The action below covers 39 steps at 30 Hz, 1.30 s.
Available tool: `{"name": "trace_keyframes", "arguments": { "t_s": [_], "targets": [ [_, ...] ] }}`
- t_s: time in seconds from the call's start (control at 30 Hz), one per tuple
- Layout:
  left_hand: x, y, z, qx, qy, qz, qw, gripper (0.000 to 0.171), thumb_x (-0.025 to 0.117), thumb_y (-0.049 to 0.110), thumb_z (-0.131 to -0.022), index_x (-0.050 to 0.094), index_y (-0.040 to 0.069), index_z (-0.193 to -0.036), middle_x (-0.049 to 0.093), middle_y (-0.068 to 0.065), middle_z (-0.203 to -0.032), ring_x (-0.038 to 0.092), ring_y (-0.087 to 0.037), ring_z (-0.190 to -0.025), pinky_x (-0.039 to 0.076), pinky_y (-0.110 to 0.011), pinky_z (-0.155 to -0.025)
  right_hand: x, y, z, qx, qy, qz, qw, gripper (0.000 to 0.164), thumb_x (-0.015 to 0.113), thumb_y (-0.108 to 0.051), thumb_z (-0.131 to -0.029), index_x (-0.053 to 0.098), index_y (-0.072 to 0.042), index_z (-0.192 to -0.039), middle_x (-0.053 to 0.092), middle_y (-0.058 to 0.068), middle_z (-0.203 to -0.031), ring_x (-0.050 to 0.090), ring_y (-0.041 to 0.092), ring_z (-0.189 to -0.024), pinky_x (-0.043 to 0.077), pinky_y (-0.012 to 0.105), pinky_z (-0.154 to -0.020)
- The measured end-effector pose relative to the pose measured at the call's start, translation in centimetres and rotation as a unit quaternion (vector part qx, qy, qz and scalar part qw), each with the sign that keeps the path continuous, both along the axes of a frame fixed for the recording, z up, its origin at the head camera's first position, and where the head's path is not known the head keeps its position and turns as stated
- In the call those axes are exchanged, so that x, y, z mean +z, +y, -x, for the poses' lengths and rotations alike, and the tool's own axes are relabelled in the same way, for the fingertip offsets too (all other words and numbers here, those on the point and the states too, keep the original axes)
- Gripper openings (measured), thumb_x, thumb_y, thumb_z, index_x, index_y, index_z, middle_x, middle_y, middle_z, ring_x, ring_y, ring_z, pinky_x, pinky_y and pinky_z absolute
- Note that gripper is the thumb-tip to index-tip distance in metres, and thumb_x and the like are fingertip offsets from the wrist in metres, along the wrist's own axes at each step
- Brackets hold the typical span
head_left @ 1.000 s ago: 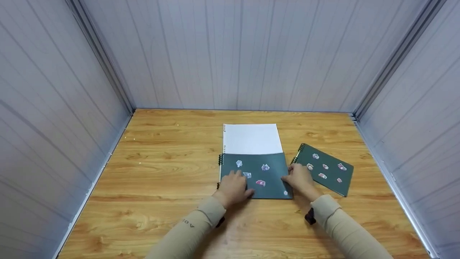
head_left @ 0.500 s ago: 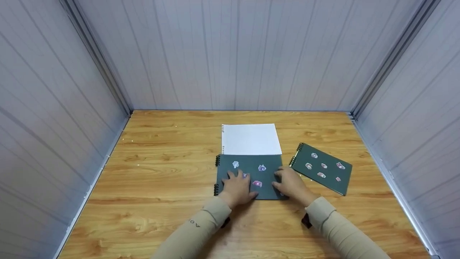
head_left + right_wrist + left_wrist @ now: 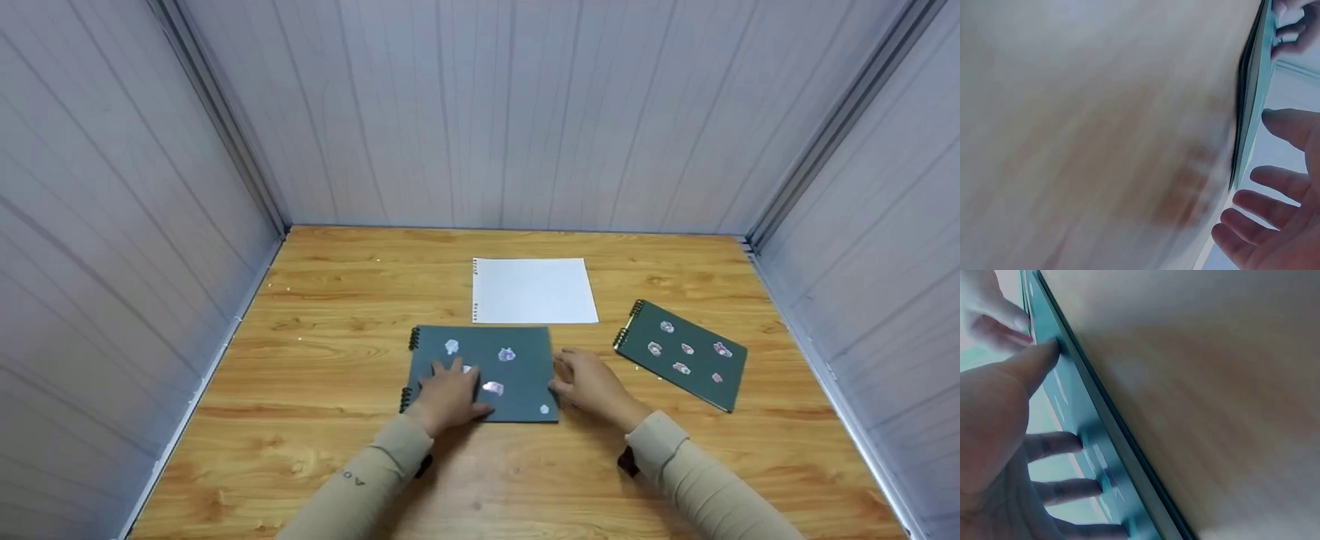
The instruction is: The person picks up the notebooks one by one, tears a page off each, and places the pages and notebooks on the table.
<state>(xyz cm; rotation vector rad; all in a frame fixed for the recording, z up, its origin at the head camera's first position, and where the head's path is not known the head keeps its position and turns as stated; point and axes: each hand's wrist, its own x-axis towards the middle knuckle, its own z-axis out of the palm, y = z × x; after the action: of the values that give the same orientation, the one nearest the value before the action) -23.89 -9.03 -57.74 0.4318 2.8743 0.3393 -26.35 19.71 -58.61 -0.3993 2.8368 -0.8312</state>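
A dark green spiral notebook [image 3: 521,379] lies closed on the wooden table, its coil on the left and a few small stickers on the cover. My left hand [image 3: 448,399] rests on the cover's left part with fingers spread. In the left wrist view its fingertips [image 3: 1107,482] press down on the notebook near the front edge. My right hand [image 3: 598,386] is beside the notebook's right edge. The right wrist view shows its fingers [image 3: 1264,208] extended and apart, with nothing gripped; whether the thumb touches the edge I cannot tell.
Behind the notebook lies a loose white sheet [image 3: 534,291] with punched holes along its left side. A second green stickered notebook [image 3: 701,367] lies slanted at the right. Pale panelled walls [image 3: 480,112] enclose the table's back and sides. Tiny white scraps dot the table.
The notebook has slid left under my left hand, away from the white sheet, and a gap now shows between them. My right hand has shifted left along with its right edge.
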Motion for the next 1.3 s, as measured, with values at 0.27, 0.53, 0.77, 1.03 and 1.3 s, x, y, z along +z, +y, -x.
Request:
{"name": "trace_keyframes", "arguments": {
  "t_s": [0.27,0.53,0.77,1.03,1.3],
  "targets": [
    [0.1,-5.4,0.3,0.028,-0.026,-0.036,0.9986,0.075,0.081,0.054,-0.096,0.061,0.011,-0.153,0.050,-0.026,-0.161,0.039,-0.067,-0.149,0.036,-0.088,-0.111,0.3,3.4,1.0,-0.026,0.062,-0.010,0.998,0.060,0.078,-0.027,-0.102,0.061,0.009,-0.147,0.055,0.036,-0.155,0.052,0.055,-0.145,0.043,0.067,-0.122],
    [0.5,-11.1,0.7,0.054,-0.039,-0.038,0.9971,0.075,0.079,0.050,-0.098,0.057,0.011,-0.158,0.045,-0.028,-0.166,0.032,-0.066,-0.154,0.032,-0.084,-0.118,0.9,8.5,2.2,-0.092,0.064,-0.040,0.993,0.069,0.074,-0.036,-0.104,0.055,0.011,-0.151,0.046,0.039,-0.160,0.042,0.060,-0.150,0.038,0.071,-0.123],
    [0.7,-16.0,1.3,0.048,-0.037,-0.035,0.9976,0.077,0.079,0.049,-0.099,0.056,0.007,-0.158,0.043,-0.032,-0.165,0.035,-0.064,-0.152,0.034,-0.083,-0.118,1.6,12.8,2.5,-0.152,0.023,-0.067,0.986,0.080,0.066,-0.047,-0.106,0.044,0.008,-0.160,0.036,0.039,-0.166,0.029,0.062,-0.155,0.030,0.077,-0.124],
    [0.7,-21.6,1.8,0.050,-0.035,-0.040,0.9973,0.081,0.079,0.050,-0.098,0.054,0.004,-0.159,0.039,-0.037,-0.166,0.031,-0.067,-0.153,0.034,-0.083,-0.117,1.3,16.0,2.5,-0.196,-0.002,-0.112,0.974,0.089,0.062,-0.056,-0.105,0.042,0.012,-0.159,0.031,0.044,-0.165,0.027,0.067,-0.152,0.028,0.081,-0.122],
    [0.8,-24.7,2.1,0.039,-0.029,-0.056,0.9972,0.081,0.081,0.049,-0.097,0.054,0.004,-0.159,0.038,-0.036,-0.166,0.031,-0.067,-0.153,0.034,-0.082,-0.117,0.9,18.1,2.3,-0.220,-0.031,-0.110,0.969,0.097,0.061,-0.060,-0.104,0.036,0.014,-0.161,0.029,0.045,-0.165,0.022,0.068,-0.152,0.028,0.080,-0.122]
  ]
}}
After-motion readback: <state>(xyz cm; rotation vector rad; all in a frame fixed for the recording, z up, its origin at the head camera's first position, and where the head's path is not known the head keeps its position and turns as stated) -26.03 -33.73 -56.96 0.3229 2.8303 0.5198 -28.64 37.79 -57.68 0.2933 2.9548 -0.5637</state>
